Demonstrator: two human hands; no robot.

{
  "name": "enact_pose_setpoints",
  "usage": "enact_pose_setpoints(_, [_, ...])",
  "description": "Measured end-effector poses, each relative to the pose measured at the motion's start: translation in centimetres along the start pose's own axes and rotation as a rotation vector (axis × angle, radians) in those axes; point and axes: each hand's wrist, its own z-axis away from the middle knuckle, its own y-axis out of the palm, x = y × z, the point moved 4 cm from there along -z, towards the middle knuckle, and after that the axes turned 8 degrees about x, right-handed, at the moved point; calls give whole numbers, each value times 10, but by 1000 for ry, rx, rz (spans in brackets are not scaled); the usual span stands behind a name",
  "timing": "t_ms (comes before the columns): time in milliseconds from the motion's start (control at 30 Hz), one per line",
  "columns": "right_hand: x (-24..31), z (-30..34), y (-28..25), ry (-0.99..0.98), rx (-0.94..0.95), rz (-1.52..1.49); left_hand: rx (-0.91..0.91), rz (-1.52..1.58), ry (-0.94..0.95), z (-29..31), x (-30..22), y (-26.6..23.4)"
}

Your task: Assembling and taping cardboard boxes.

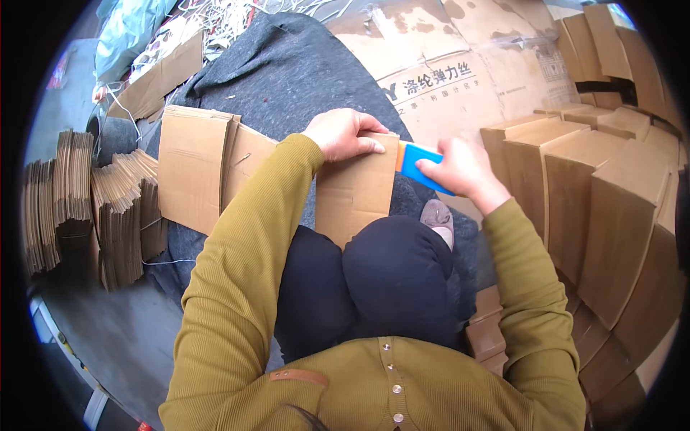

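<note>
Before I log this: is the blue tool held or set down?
Held: the right hand grips the blue tool, its orange end at the cardboard.

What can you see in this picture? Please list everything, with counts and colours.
Held cardboard: at least one, brown, before the knees
Hand tool: one, blue and orange, at the held cardboard's right edge
Flat cardboard pile: one, brown, left of centre
Folded cardboard stacks: several, brown, far left
Cardboard bundles: many, brown, right
Flattened carton: at least one, stained brown, top right
Blanket: one, dark grey, underneath
Tangled straps: uncountable, white, top
Plastic bag: one, pale blue, top left
Shoe: one visible, greyish, beyond right knee
Trousers: one pair, black, centre
Sleeves: two, olive, both sides
Left fingers: one hand's, gripping held cardboard
Right fingers: one hand's, gripping hand tool
</note>
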Motion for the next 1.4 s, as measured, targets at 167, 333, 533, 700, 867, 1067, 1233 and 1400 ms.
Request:
enact_pose_setpoints(167, [40,4,6,-85,-175,95,-75,-92,-8,4,-3,-2])
enact_pose_setpoints(333, [43,-25,72,-185,-155,189,-111,-185,-8,2,-15,12])
enact_pose_setpoints(533, [33,-48,126,-134,63,141,-454,-406,99,-2,-21,24])
enact_pose_setpoints(700, [21,-33,109,-50,-20,151,-673,182,-36,4,3,15])
enact_pose_setpoints(867, [-38,28,42,72,-344,-213,-1235,376,33,39,48,-10])
enact_pose_setpoints(1067, [-38,134,-38,-455,-316,-1132,-862,845,267,115,-59,34])
enact_pose_setpoints(1233, [-15,198,-73,-754,-200,-1025,-368,1449,582,162,-133,87])
enact_pose_setpoints(1400, [19,241,-89,-812,-67,-792,-388,1530,735,211,-163,103])
